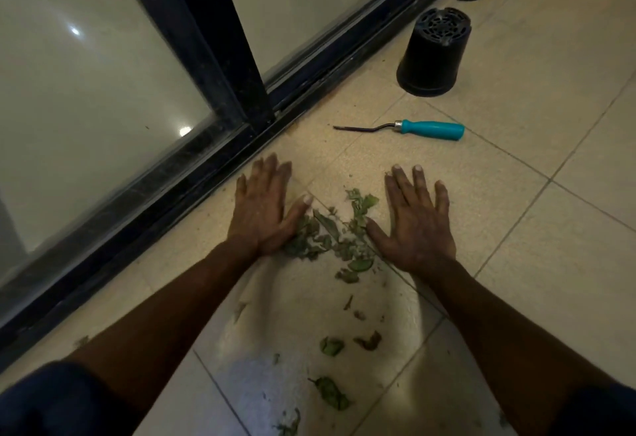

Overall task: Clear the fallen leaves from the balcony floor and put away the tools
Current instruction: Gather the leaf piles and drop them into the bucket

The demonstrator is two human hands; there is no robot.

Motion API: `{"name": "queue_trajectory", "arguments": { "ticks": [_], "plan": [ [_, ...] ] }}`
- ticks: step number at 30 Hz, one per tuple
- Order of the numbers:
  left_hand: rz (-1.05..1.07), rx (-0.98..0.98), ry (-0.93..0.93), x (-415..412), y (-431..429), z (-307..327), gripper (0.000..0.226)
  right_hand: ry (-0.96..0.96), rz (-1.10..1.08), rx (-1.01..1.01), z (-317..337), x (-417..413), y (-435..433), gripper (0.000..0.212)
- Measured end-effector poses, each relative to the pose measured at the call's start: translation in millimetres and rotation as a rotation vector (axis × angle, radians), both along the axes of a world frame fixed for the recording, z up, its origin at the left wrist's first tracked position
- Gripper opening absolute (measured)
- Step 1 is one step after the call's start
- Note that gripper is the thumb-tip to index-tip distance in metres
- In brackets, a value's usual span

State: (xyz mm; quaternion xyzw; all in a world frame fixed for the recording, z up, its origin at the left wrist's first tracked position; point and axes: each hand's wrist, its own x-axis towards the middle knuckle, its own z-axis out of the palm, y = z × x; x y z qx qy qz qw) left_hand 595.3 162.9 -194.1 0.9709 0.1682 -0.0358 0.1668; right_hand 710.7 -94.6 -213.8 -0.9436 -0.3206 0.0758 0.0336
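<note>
We laid our left hand (263,210) and right hand (416,222) spread flat on the floor (516,246), flanking the leaf pile (330,234) at frame centre; teal-handled tools (430,129) lay upper right.

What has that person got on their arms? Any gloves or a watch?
No gloves, watch, ring or bracelet shows. The left forearm and right forearm are bare. Higher up is dark blue cloth: the left sleeve and the right sleeve, both plain, with no pattern that I can see.
</note>
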Motion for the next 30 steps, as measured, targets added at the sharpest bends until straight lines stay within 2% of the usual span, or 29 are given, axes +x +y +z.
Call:
{"name": "queue_trajectory", "arguments": {
  "ticks": [2, 4, 7, 9, 11, 13, 15, 19, 22, 24, 25, 27, 29, 30],
  "plan": [
    [0.006, -0.082, 0.008, -5.0, -0.1, -8.5, 0.094, -0.01, 0.052, -0.005, 0.7, -2.8, -2.2, 0.091],
    [-0.092, -0.103, -0.019, -14.0, -3.4, -13.8, 0.097, 0.004, 0.188, 0.01, 2.3, -12.3, 1.4, 0.081],
    [-0.168, -0.09, -0.06, -21.6, 1.3, -15.5, 0.092, 0.157, 0.411, 0.085, 13.9, -46.5, 8.5, 0.07],
    [-0.162, -0.096, -0.073, -24.0, 2.8, -13.6, 0.091, 0.18, 0.337, 0.141, 24.7, -75.1, 1.8, 0.075],
    [-0.167, -0.115, -0.087, -24.7, 0.9, -12.8, 0.091, 0.163, 0.082, 0.189, 30.9, -102.5, -15.4, 0.087],
    [-0.16, -0.15, -0.103, -25.4, 1.4, -12.5, 0.09, 0.141, -0.06, 0.122, 28.8, -135.8, -32.6, 0.1],
    [-0.151, -0.185, -0.109, -24.3, 1.6, -11.1, 0.092, 0.116, -0.055, 0.035, 18.5, -162.8, -33.9, 0.104],
    [-0.074, -0.324, -0.103, -31.4, -11.9, -2.4, 0.088, 0.083, -0.09, 0.037, 3.3, -166.0, 10.6, 0.089],
    [-0.084, -0.414, -0.163, -53.8, -23.0, 10.7, 0.081, 0.1, 0.108, 0.193, 4.5, -151.1, 43.9, 0.081],
    [-0.086, -0.384, -0.233, -79.7, -28.6, 16.5, 0.077, 0.129, 0.164, 0.352, 6.3, -143.6, 47.6, 0.073],
    [-0.075, -0.332, -0.269, -95.2, -28.8, 17.0, 0.075, 0.108, 0.088, 0.387, 6.5, -141.3, 43.2, 0.072],
    [0.006, -0.204, -0.297, -129.6, -24.8, 11.5, 0.071, 0.015, -0.239, 0.344, 3.7, -140.4, 22.2, 0.075],
    [0.159, -0.109, -0.228, -162.8, -17.6, -0.3, 0.076, 0.003, -0.575, 0.249, -0.1, -142.7, -4.7, 0.083],
    [0.23, -0.077, -0.168, -174.4, -14.5, -6.2, 0.081, 0.029, -0.664, 0.22, -1.2, -143.6, -13.9, 0.087]
  ]
}}
